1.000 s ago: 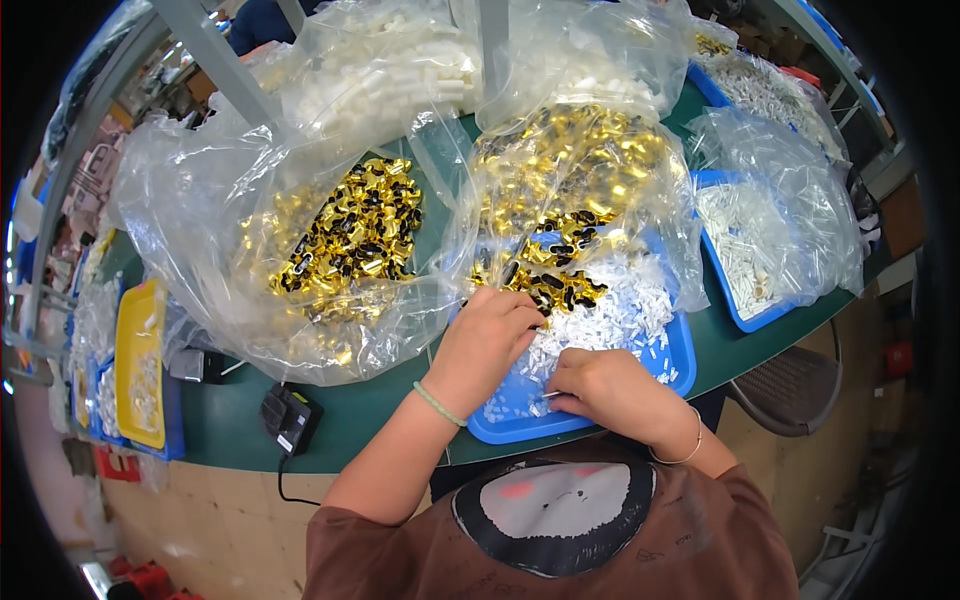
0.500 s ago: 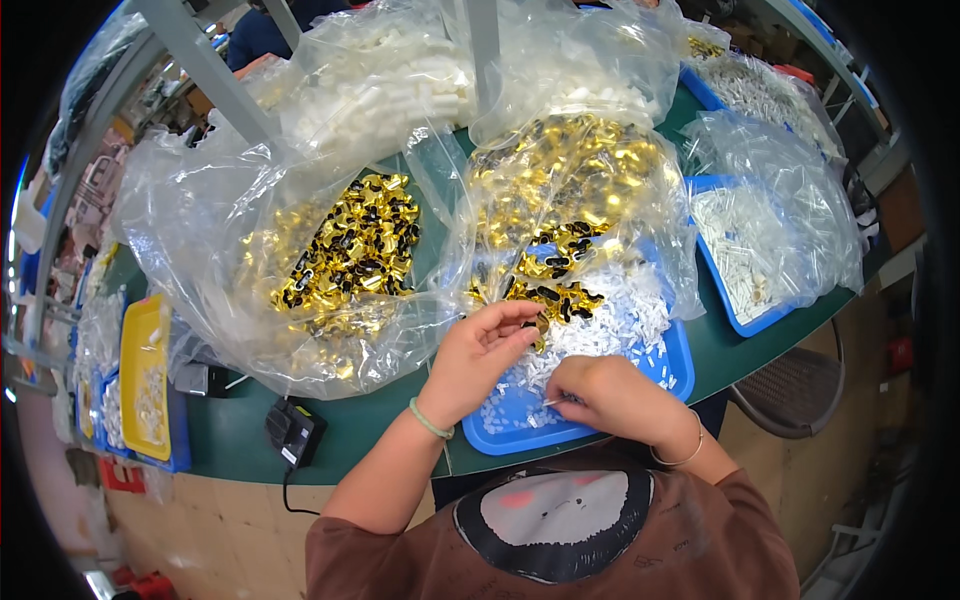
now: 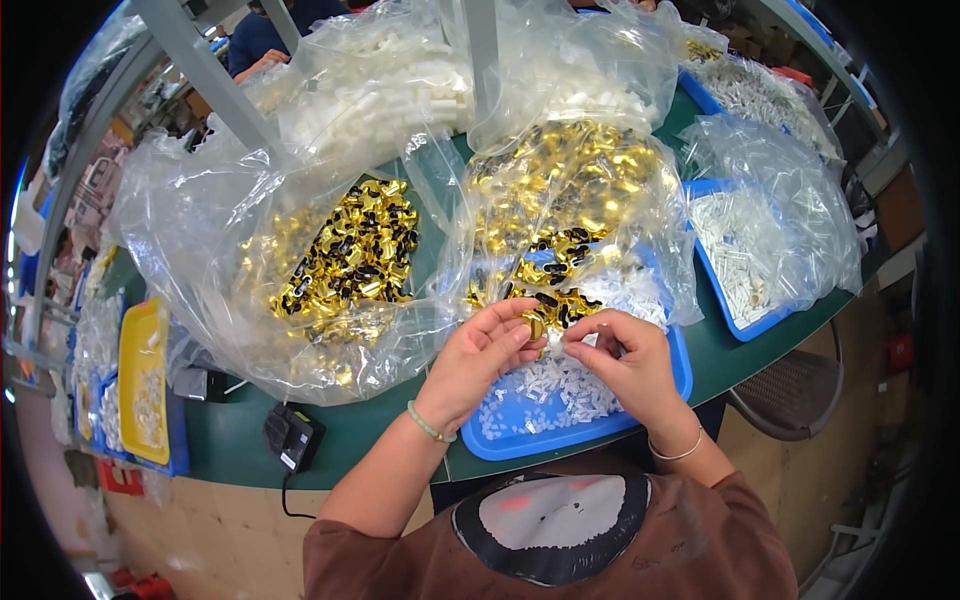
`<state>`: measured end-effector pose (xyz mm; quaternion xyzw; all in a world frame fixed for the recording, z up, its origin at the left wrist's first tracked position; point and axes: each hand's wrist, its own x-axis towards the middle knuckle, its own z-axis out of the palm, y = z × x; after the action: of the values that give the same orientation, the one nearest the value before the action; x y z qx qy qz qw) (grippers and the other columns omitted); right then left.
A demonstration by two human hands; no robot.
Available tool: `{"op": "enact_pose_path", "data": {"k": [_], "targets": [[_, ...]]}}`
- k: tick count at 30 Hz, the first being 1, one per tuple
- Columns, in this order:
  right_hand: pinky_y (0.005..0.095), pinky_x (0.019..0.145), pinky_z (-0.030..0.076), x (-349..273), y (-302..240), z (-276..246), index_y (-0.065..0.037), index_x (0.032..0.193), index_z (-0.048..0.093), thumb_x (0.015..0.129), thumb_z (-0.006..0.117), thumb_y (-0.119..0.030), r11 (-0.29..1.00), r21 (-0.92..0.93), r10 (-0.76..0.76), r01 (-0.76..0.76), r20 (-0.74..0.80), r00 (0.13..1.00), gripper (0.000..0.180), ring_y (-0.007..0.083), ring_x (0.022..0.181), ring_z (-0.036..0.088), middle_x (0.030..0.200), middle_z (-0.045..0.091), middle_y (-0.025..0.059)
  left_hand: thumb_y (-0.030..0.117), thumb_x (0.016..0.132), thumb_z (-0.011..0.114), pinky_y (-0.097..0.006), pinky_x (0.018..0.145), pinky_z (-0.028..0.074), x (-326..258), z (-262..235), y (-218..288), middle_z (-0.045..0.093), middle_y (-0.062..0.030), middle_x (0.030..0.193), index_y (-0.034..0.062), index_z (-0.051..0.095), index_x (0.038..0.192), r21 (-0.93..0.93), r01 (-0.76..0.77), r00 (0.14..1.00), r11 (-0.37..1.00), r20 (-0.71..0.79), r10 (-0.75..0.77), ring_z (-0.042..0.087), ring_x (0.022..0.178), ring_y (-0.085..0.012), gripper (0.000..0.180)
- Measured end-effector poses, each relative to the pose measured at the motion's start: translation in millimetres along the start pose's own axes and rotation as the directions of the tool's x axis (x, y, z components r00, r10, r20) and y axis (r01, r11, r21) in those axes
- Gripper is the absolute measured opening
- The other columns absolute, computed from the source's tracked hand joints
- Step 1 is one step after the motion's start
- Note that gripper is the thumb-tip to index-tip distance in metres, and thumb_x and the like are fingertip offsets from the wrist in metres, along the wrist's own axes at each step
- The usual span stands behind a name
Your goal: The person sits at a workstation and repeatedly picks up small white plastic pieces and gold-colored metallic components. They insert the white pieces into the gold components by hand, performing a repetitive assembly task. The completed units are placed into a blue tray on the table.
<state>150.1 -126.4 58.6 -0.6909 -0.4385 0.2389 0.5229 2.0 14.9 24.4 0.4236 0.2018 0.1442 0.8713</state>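
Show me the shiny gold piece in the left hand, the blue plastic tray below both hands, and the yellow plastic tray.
Shiny gold piece [image 3: 536, 327]: head view, middle of its visible surface.
Blue plastic tray [image 3: 682, 372]: head view, on its right rim.
Yellow plastic tray [image 3: 130, 375]: head view, on its left side.

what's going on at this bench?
A person's left hand pinches a small gold piece above a blue tray holding loose white bits. Their right hand is close by, fingertips together; whether it grips anything isn't clear. A clear bag of similar gold-and-black pieces lies to the left on the green table.
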Motion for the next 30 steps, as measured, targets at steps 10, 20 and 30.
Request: {"op": "enact_pose_path", "data": {"k": [10, 20, 30], "targets": [[0.0217, 0.053, 0.045, 3, 4, 12, -0.002, 0.097, 0.069, 0.081, 0.070, 0.002, 0.970, -0.079, -0.235, 0.228, -0.098, 0.967, 0.016, 0.0072, 0.060, 0.057, 0.083, 0.068, 0.0048, 0.013, 0.099, 0.056, -0.031, 0.096, 0.052, 0, 1, -5, 0.062, -0.0074, 0.115, 0.0036, 0.050, 0.131, -0.058, 0.033, 0.997, 0.998, 0.077, -0.029, 0.063, 0.105, -0.0161, 0.034], [0.0189, 0.061, 0.045, 3, 8, 14, 0.002, 0.095, 0.067, 0.087, 0.068, -0.002, 0.962, 0.270, 0.061, -0.048, -0.043, 0.997, 0.009, 0.0043, 0.069, 0.057, 0.083, 0.069, 0.0031, 0.010, 0.097, 0.057, -0.031, 0.097, 0.051, 0, 3, -4, 0.061, -0.0090, 0.118, 0.0023, 0.050, 0.130, -0.028, -0.028, 0.996, 0.999, 0.087, 0.031, 0.063, 0.107, -0.0169, 0.034], [0.0200, 0.068, 0.046, 12, 5, 2, 0.002, 0.097, 0.068, 0.088, 0.069, -0.008, 0.831, 0.444, 0.279, -0.335, 0.187, 0.942, 0.013, 0.0059, 0.077, 0.058, 0.085, 0.067, 0.0017, 0.007, 0.097, 0.057, -0.031, 0.097, 0.051, 1, 2, -8, 0.061, -0.0100, 0.117, 0.0022, 0.050, 0.130, 0.003, -0.042, 0.994, 0.999, 0.099, 0.041, 0.063, 0.107, -0.0176, 0.034]]}}
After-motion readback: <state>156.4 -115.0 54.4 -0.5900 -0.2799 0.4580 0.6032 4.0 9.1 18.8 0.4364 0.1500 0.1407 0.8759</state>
